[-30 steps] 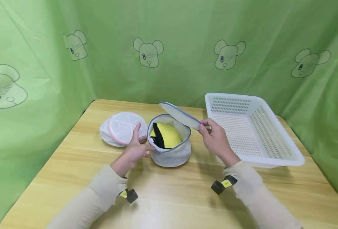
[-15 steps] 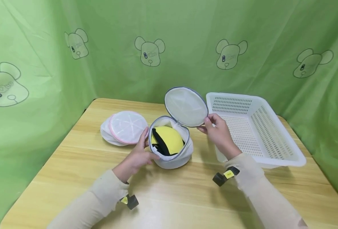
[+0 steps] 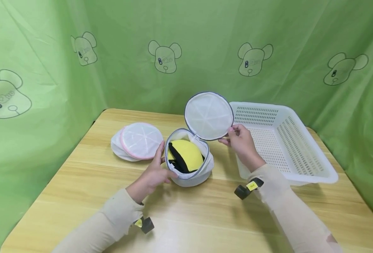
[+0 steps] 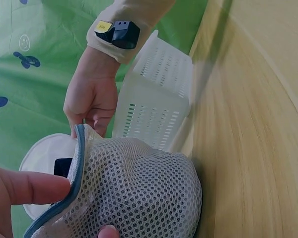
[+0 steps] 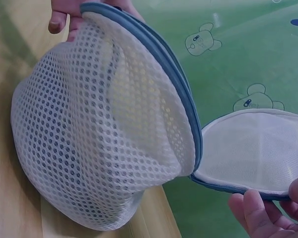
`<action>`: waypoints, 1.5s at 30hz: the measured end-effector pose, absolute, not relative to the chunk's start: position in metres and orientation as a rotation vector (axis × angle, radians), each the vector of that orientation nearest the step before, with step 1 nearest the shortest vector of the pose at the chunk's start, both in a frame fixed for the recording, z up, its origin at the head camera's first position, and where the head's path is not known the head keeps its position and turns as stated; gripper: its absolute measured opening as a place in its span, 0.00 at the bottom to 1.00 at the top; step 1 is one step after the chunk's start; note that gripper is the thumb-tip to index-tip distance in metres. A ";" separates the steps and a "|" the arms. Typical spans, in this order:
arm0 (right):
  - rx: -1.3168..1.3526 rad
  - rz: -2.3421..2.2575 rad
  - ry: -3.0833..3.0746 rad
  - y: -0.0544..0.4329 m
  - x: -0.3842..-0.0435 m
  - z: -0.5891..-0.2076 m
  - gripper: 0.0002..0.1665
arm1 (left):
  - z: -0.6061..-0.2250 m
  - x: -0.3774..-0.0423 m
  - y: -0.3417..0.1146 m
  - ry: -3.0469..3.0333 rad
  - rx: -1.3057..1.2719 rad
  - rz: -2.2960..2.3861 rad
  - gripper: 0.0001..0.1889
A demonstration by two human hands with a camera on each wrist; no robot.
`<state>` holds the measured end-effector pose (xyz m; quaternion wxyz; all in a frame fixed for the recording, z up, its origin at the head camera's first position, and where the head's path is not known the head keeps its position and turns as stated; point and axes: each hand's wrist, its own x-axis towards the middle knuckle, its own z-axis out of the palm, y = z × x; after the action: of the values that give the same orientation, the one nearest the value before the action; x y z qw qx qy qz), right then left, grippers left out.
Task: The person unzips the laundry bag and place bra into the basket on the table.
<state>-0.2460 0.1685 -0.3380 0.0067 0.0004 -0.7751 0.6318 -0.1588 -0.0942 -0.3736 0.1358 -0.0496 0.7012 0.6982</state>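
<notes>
A round white mesh laundry bag (image 3: 192, 180) with a blue-grey zipper rim stands unzipped on the table. Inside it lies a rounded yellow piece with black straps (image 3: 191, 154). My left hand (image 3: 153, 174) grips the bag's near left rim; in the left wrist view one finger crosses the zipper edge and a fingertip shows against the mesh. The bag's round lid (image 3: 209, 116) is raised at the back right, still joined to the rim. By its lower right edge my right hand (image 3: 241, 142) pinches that lid, thumb on the inner face in the right wrist view.
Left of the bag, a flattened white mesh bag with pink trim (image 3: 142, 140) lies on the wooden table (image 3: 186, 225). A large white perforated plastic basket (image 3: 319, 177) stands on the right. Behind everything hangs a green curtain (image 3: 205, 28) with bear prints.
The right hand has swung the lid up and back from its low slant, so its inner face now shows. The left hand has shifted its hold on the rim, and the bag tilts slightly forward.
</notes>
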 end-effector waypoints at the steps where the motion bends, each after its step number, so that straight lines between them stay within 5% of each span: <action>1: -0.009 1.978 -2.423 0.169 -0.247 -0.339 0.19 | -0.374 -0.159 -0.094 2.030 -0.145 2.023 0.66; 34: 0.096 2.098 -2.486 0.151 -0.237 -0.333 0.11 | -0.374 -0.162 -0.089 2.018 -0.153 2.029 0.64; 45: 0.703 1.334 -2.741 0.105 -0.217 -0.333 0.25 | -0.371 -0.164 -0.087 2.048 -0.191 2.000 0.62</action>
<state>-0.2173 0.1046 -0.3334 0.0068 0.2247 -0.8762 0.4264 -0.1642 -0.0872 -0.3705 0.1358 -0.0661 0.7073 0.6905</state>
